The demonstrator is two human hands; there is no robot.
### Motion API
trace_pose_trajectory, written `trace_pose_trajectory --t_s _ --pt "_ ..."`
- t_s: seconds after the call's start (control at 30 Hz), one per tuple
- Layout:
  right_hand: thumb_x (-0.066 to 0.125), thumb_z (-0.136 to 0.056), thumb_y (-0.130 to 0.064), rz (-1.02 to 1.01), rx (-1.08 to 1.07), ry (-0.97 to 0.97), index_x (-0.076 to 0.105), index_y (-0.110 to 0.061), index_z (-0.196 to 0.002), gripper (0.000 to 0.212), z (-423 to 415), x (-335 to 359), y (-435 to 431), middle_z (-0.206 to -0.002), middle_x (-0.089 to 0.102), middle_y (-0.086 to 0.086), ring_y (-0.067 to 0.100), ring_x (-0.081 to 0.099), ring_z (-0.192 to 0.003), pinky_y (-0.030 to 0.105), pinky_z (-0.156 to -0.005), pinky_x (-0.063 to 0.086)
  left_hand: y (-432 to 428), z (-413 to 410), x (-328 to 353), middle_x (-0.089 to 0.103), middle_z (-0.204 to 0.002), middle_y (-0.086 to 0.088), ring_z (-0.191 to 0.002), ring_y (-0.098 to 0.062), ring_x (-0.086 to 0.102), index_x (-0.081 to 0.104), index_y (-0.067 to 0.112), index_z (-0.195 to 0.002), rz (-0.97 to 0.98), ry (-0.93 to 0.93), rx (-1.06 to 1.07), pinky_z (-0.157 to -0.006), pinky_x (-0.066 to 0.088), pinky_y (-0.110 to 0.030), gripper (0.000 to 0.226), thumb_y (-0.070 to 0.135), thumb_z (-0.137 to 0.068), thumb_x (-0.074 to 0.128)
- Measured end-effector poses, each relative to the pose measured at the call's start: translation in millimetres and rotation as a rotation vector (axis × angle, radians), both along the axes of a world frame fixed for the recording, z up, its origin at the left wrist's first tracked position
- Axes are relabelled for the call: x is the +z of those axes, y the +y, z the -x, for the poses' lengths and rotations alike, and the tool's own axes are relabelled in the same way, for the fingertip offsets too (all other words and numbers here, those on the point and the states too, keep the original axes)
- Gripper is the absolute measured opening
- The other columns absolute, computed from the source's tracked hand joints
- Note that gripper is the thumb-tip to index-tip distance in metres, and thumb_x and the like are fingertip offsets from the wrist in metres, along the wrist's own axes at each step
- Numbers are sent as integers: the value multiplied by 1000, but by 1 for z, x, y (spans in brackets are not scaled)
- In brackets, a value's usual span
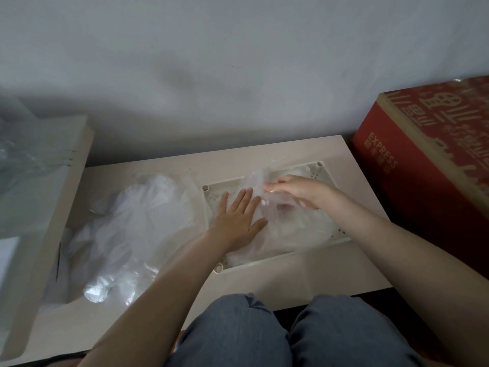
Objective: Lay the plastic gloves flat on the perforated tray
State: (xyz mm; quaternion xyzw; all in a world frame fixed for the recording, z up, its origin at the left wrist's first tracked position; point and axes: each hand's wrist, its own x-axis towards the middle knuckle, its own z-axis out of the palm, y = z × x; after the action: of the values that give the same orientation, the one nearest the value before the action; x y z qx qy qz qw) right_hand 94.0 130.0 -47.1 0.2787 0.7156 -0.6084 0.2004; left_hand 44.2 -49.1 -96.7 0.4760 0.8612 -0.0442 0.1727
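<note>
A cream perforated tray (316, 172) lies on the low table, right of centre. Clear plastic gloves (288, 229) are spread over most of it. My left hand (236, 217) presses flat, fingers straight, on the gloves at the tray's left part. My right hand (299, 190) is above the tray's far middle and pinches the edge of a clear glove (258, 185) that stands up from the stack. A heap of loose clear gloves (132, 229) lies on the table left of the tray.
A red cardboard box (428, 170) stands close against the table's right side. A raised cream board (47, 207) with a plastic bag (23, 165) on it borders the left. My knees (291, 337) are at the table's front edge. A grey wall is behind.
</note>
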Motion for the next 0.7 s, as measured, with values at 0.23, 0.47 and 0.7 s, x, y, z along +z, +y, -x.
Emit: trace_pose_trajectory --t_s 0.23,0.47,0.7 --pt "42 -86 12 -159 261 -77 60 -8 -113 38 7 -1 -2 -80 57 6 3 45 -46 16 -49 38 -2 2 -10 -24 -158 -3 -144 -16 -24 -14 19 -151 26 27 19 -116 -15 -48 72 58 -98 15" --pt "62 -87 -1 -108 212 -52 65 -10 -77 14 5 -1 8 -74 61 5 14 54 -66 29 -66 44 -3 0 -13 -21 -159 -3 -145 -16 -21 -12 21 -152 -21 49 22 -116 -16 -47 73 59 -97 16" --pt "61 -89 -2 47 -83 34 53 -11 -83 13 5 6 14 -80 63 10 21 64 -72 31 -66 54 -4 0 -12 -23 -158 -3 -145 -17 -22 -14 20 -151 9 64 20 -116 -16 -48 72 59 -97 14"
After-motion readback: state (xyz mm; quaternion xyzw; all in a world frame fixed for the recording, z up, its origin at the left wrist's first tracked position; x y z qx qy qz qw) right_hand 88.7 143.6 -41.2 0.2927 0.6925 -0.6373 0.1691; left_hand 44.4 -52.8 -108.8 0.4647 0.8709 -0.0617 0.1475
